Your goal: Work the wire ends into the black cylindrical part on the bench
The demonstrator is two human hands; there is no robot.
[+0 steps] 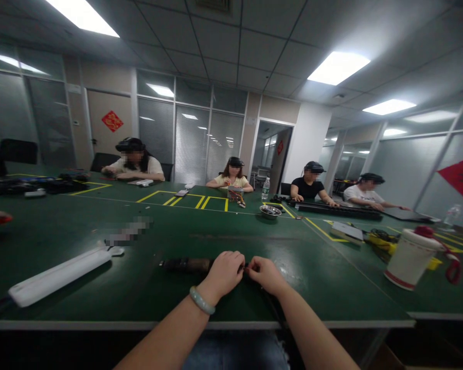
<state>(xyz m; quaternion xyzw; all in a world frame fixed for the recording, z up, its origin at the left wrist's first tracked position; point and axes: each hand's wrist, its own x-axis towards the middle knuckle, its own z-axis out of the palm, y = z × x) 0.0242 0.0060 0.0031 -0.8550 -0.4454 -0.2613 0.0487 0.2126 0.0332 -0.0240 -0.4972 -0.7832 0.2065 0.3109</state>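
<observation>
My left hand (226, 272), with a pale green bangle on its wrist, is closed in a loose fist on the green table (146, 288). My right hand (266, 273) is pinched right beside it. Both hands meet on a small dark part with a red tip, too small to name. A dark cylindrical object (185, 264) lies on the table just left of my left hand and touches it. A dark cable (272, 306) runs from under my right hand toward the table's front edge.
A white power strip (61, 275) lies at the left. A white cup (411, 259) with red and yellow items stands at the right. A metal bowl (270, 210) and a water bottle (266, 189) sit mid-table. Several people work along the far side.
</observation>
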